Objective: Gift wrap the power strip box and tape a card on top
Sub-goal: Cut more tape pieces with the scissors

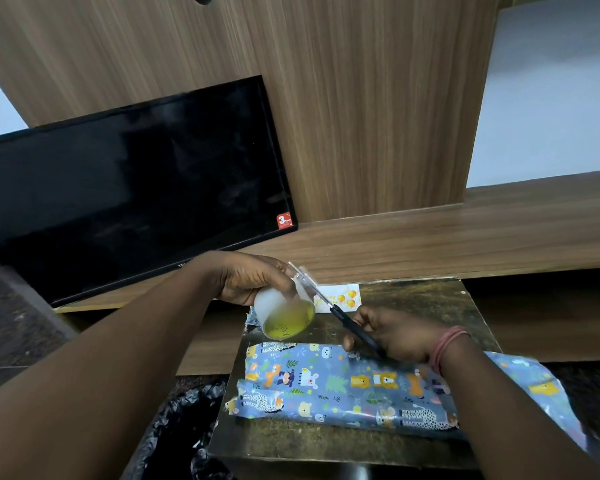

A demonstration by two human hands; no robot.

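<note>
The power strip box [343, 386] lies wrapped in blue animal-print paper on a dark board [430, 299]. Above its far left end my left hand [250, 282] grips a roll of clear tape [284, 317] with a yellow core. A strip of tape [302, 271] is pulled out from the roll. My right hand [395, 336] holds black-handled scissors [347, 320], their blades at the pulled strip. A small white card [343, 299] with orange balloons lies on the board behind the scissors, partly hidden.
A black TV screen [129, 195] leans against the wood panel wall at the left. A wooden shelf [465, 237] runs behind the board. Loose wrapping paper [534, 382] sticks out at the right. A black plastic bag [184, 420] sits below the board's left edge.
</note>
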